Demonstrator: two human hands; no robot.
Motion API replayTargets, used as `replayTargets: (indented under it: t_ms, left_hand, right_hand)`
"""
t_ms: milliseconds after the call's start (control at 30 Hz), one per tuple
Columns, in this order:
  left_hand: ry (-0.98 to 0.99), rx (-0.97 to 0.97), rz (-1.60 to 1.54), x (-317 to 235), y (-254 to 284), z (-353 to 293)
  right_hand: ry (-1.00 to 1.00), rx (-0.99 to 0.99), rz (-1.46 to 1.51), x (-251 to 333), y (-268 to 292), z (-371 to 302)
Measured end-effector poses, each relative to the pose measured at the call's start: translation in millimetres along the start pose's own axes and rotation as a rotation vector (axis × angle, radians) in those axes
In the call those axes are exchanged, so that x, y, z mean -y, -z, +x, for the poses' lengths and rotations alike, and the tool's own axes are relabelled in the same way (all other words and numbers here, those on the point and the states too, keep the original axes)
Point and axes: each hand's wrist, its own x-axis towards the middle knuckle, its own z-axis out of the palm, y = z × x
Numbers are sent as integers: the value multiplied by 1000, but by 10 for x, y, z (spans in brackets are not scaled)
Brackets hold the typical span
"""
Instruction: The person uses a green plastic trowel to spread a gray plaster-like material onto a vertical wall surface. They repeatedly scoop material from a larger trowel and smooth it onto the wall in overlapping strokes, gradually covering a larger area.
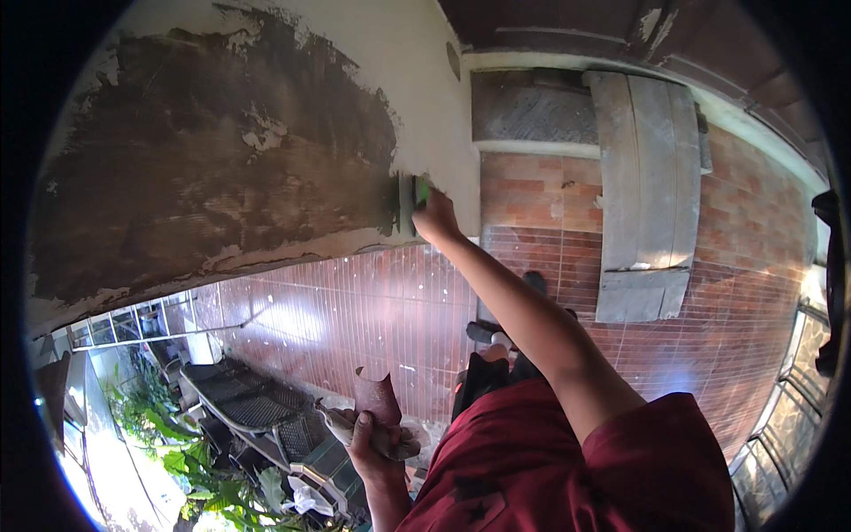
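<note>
At arm's length, my right hand [433, 218] is closed around a wide flat scraper [421, 190] with a green part on its handle. Its blade lies against the wall [434, 106], at the right edge of a large dark, rough patch [222, 151] where the pale coating is gone. Lower down, near my body, my left hand [370, 448] is closed on a curled reddish-brown sheet [378, 396], which looks like sandpaper, and a crumpled greyish cloth [341, 424]. Fingers partly cover the cloth.
Grey wooden planks [647, 168] lie on the red tiled floor [372, 301] at the right, beside a step [532, 111]. A dark woven chair [253, 395], a metal ladder [115, 328] and green plants [191, 461] are at lower left. My feet [483, 332] stand below the wall.
</note>
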Motion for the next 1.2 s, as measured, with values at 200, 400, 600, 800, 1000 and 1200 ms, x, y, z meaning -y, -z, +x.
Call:
replayTargets:
  t_ms: [200,400,600,800,1000,1200]
  left_hand:
    - [33,49,-45,55,3,-32]
    - [-44,157,-88,33,152,33]
    - [-105,253,-175,-39,272,115]
    - [-33,326,-153,-49,218,189]
    - [-57,330,-105,-22,198,228]
    - [18,111,-88,-25,157,230]
  right_hand:
    - [-94,131,80,782,204,-2]
    - [-1,197,352,1796,460,-155]
    - [105,276,429,3078,859,-546]
    - [204,244,555,3896,1097,-719]
    - [195,18,616,2802,1305,-292]
    - [-50,-58,72,638,729,75]
